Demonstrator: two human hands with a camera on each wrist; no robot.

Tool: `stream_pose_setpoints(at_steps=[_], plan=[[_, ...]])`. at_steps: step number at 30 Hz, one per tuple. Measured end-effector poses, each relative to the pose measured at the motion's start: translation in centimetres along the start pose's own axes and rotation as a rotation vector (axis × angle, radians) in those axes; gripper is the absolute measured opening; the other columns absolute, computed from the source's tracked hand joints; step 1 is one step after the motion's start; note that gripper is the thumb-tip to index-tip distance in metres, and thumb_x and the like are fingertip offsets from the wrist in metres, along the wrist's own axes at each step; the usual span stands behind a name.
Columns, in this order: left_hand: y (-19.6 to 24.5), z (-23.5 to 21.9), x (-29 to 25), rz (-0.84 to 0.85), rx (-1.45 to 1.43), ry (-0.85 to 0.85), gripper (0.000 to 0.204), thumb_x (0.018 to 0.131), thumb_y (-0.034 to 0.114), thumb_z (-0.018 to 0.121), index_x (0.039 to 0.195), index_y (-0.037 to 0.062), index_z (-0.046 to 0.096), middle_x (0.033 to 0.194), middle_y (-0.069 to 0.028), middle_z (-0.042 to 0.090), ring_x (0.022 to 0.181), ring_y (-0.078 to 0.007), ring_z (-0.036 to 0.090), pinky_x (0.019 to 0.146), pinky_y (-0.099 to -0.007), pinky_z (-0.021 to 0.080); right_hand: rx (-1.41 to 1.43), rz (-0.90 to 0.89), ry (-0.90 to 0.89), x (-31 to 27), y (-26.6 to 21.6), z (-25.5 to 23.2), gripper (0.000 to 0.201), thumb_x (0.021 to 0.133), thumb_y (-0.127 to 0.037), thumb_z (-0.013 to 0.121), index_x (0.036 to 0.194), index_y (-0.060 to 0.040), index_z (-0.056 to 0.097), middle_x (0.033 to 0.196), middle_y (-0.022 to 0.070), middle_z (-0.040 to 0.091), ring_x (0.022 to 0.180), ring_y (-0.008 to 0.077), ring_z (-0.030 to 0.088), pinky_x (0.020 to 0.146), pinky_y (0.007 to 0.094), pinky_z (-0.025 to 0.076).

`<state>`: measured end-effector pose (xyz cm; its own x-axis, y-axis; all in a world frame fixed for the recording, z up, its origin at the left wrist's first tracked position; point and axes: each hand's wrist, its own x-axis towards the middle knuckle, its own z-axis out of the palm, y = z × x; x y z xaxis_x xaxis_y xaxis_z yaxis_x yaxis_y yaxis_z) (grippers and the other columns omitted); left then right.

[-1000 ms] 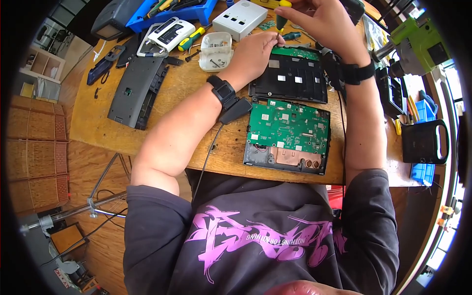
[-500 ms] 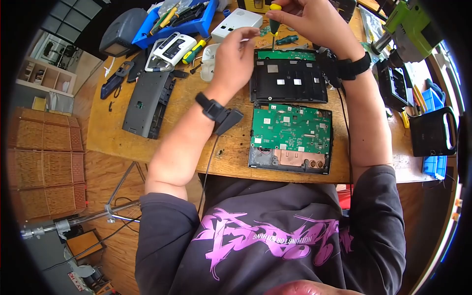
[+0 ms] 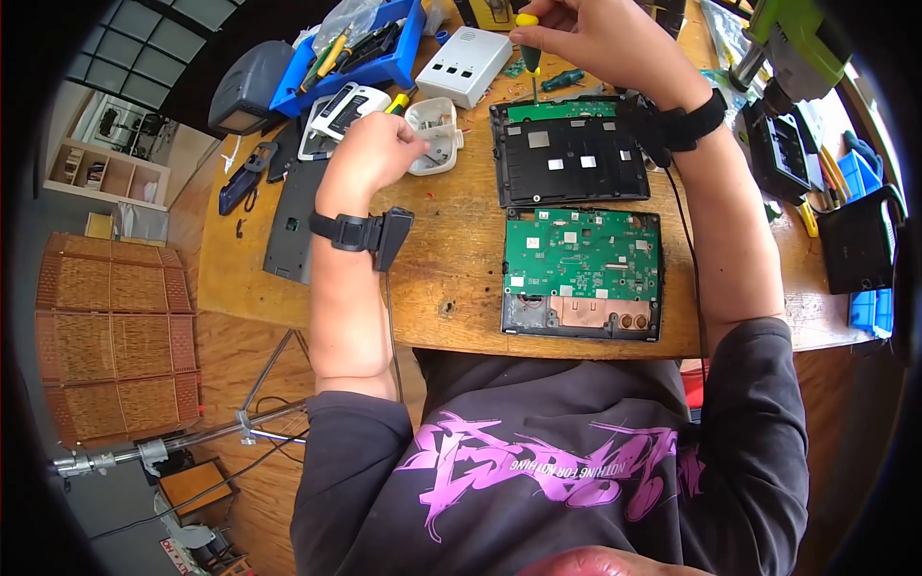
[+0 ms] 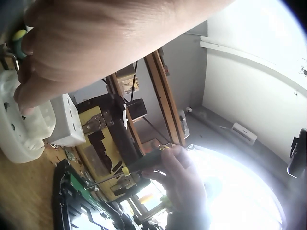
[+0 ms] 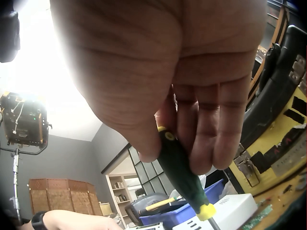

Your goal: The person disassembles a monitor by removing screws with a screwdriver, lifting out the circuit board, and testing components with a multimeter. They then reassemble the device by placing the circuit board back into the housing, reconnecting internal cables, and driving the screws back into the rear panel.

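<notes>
My right hand [image 3: 615, 43] grips the handle of a green and yellow screwdriver [image 3: 531, 56], held upright. Its shaft runs down to the green board strip [image 3: 562, 111] along the far edge of a black device panel [image 3: 576, 158]. In the right wrist view, thumb and fingers wrap the dark green handle [image 5: 180, 167]. My left hand [image 3: 370, 158] is over the near side of a small white two-part box [image 3: 437, 144] containing small metal parts. Its fingers are bent, with fingertips right at the box in the left wrist view; whether they pinch something small I cannot tell.
Nearer me lies an open housing with a green circuit board [image 3: 581, 254]. A dark cover [image 3: 293, 230] lies left, partly behind my left arm. Behind are a white case [image 3: 466, 67], a blue tool tray [image 3: 408, 48] and another screwdriver [image 3: 562, 81]. A green drill [image 3: 797, 43] stands right.
My left hand has moved from the board strip's far edge leftward to the small white box. The right hand stays with the screwdriver at the strip. The head view has shifted slightly.
</notes>
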<state>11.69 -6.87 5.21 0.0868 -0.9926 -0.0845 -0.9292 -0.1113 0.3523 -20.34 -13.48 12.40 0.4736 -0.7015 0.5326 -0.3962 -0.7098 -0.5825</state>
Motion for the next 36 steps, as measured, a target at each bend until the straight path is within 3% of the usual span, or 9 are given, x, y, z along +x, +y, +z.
stream_pose_setpoints(at_steps=[2,11,24,27,33,36], plan=[[0.2,0.0,-0.1,-0.001,0.102,-0.086,0.032,0.092,0.030,0.093,0.103,0.0006,0.088,0.095,-0.0169,0.084,0.087,-0.0251,0.080,0.084,-0.0386,0.061,0.001,0.000,-0.002,0.1,-0.2,0.0,0.026,0.097,-0.017,0.087,0.099,0.0062,0.076,0.085,0.0203,0.080,0.076,0.0284,0.079,0.071,0.0379,0.061],[0.8,0.2,0.0,-0.084,0.101,-0.098,0.029,0.088,0.028,0.095,0.101,0.0035,0.091,0.090,-0.0190,0.084,0.082,-0.0271,0.079,0.083,-0.0401,0.061,-0.030,0.021,0.004,0.0,-0.1,-0.2,0.028,0.096,-0.018,0.088,0.098,0.0067,0.076,0.085,0.0212,0.079,0.075,0.0300,0.079,0.071,0.0394,0.061],[-0.1,0.1,0.0,-0.002,0.152,-0.149,0.026,0.084,0.021,0.095,0.102,0.0026,0.090,0.091,-0.0182,0.084,0.082,-0.0258,0.079,0.082,-0.0401,0.061,-0.043,-0.015,0.013,0.1,0.1,0.1,0.027,0.096,-0.018,0.087,0.098,0.0065,0.076,0.085,0.0217,0.079,0.077,0.0319,0.080,0.071,0.0393,0.061],[-0.2,0.2,0.2,-0.001,0.153,-0.166,0.024,0.082,0.025,0.096,0.100,0.0109,0.092,0.095,-0.0168,0.085,0.087,-0.0301,0.081,0.085,-0.0420,0.063,-0.037,-0.013,0.007,0.1,0.0,0.0,0.026,0.096,-0.017,0.087,0.099,0.0066,0.076,0.085,0.0217,0.079,0.077,0.0317,0.080,0.072,0.0391,0.062],[-0.4,0.0,0.4,0.001,0.117,-0.190,0.022,0.082,0.020,0.094,0.101,0.0087,0.092,0.094,-0.0182,0.085,0.085,-0.0297,0.081,0.084,-0.0415,0.063,-0.002,-0.014,0.008,0.1,0.0,0.1,0.027,0.097,-0.017,0.087,0.099,0.0074,0.075,0.086,0.0220,0.080,0.078,0.0322,0.081,0.073,0.0390,0.063],[-0.8,0.1,0.4,0.042,0.083,-0.192,0.025,0.084,0.019,0.092,0.102,0.0013,0.090,0.087,-0.0169,0.083,0.080,-0.0239,0.077,0.081,-0.0389,0.061,-0.018,-0.047,0.018,-0.1,0.1,0.0,0.027,0.097,-0.016,0.086,0.099,0.0076,0.074,0.087,0.0226,0.080,0.078,0.0329,0.081,0.073,0.0394,0.063]])
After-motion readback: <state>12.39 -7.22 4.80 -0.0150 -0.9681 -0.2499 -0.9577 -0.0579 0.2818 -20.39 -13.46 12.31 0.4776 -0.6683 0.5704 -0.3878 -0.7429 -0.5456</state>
